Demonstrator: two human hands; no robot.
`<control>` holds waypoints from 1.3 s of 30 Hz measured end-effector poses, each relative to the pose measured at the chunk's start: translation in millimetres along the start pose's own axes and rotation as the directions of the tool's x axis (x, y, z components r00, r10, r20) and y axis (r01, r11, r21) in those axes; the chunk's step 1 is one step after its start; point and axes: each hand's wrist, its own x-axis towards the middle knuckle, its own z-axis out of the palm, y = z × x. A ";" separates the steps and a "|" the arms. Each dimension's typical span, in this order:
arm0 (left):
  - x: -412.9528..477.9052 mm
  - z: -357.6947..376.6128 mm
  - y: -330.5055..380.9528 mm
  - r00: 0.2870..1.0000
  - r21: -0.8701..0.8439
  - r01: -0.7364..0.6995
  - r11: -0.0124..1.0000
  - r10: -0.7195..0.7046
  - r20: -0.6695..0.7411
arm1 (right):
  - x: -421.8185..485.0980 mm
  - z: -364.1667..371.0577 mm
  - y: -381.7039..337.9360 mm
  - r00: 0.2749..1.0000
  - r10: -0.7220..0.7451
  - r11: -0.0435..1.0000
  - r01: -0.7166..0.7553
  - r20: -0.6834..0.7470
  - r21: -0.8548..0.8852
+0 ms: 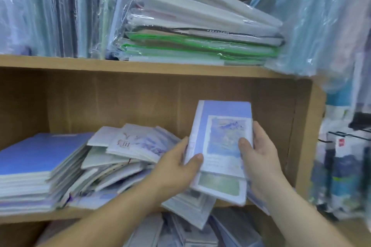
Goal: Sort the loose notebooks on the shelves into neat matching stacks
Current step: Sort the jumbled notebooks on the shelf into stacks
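I hold a small bundle of notebooks upright in front of the middle shelf. The front one is a pale purple notebook (222,126) with a blue watercolour picture; a green-covered notebook (218,184) shows below it. My left hand (178,168) grips the bundle's left edge, thumb on the cover. My right hand (259,154) grips the right edge, thumb across the picture. A loose, slanting pile of pale notebooks (128,156) lies on the shelf to the left. A neater stack with a blue top cover (38,156) sits at the far left.
The wooden shelf board (140,68) above carries plastic-wrapped folders with green edges (196,46) and upright wrapped packs (50,12). More notebooks (190,230) lie on the shelf below. Hanging packaged goods (345,166) crowd the right side beyond the shelf wall (305,136).
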 end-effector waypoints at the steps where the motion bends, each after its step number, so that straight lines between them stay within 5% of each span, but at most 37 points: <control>1: 0.2 6.4 3.0 0.998 -0.161 0.063 0.985 -0.060 0.024 | -1.6 -6.0 -0.4 1.000 -0.017 1.000 0.016 0.024 0.011; 4: 2.5 20.1 -2.6 0.995 -0.303 0.081 0.950 -0.095 -0.033 | -1.9 -23.0 4.9 0.985 -0.008 1.000 0.006 0.175 0.014; 10: 21.1 38.9 -20.6 0.943 0.015 0.307 0.952 -0.302 -0.143 | -2.9 -22.3 60.4 0.951 0.247 0.968 -0.233 0.184 -0.097; 17: 27.0 47.6 -29.7 0.922 -0.116 0.168 0.979 -0.198 -0.333 | -5.0 -20.6 67.0 0.939 0.282 0.958 -0.264 0.198 -0.112; 24: 45.4 83.1 -20.1 0.964 0.145 -0.013 0.989 0.050 -0.260 | 31.1 -69.1 49.7 0.994 0.069 0.971 -0.047 0.089 -0.233; 31: 50.7 160.6 -43.1 0.981 0.123 0.078 0.989 -0.054 -0.189 | 11.5 -125.4 98.4 0.987 0.161 0.923 -0.141 0.027 -0.359; 36: 51.1 159.5 -44.9 0.995 0.227 0.096 0.969 -0.099 0.005 | 9.8 -124.9 118.2 0.978 0.198 0.886 -0.151 0.064 -0.438; 39: 57.8 156.1 -44.2 0.990 0.161 0.139 0.977 -0.138 -0.017 | 22.5 -124.1 114.7 0.979 0.200 0.870 -0.168 0.022 -0.464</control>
